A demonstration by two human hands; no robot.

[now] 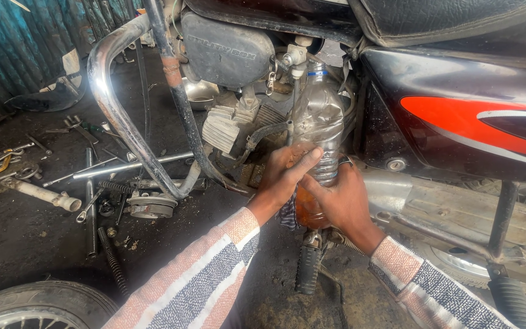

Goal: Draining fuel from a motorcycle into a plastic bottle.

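Note:
A crumpled clear plastic bottle with orange-brown liquid at its bottom stands upright against the side of a black motorcycle with a red stripe. Its neck sits under a fitting by the engine. My left hand wraps the bottle's lower left side with fingers across the front. From the right, my right hand grips the bottle's base. Both sleeves are striped orange, white and dark.
A rusty chrome crash guard curves down left of the engine. Wrenches, springs, a metal rod and a round part lie on the oily floor at left. A tyre shows at bottom left; a footpeg hangs below my hands.

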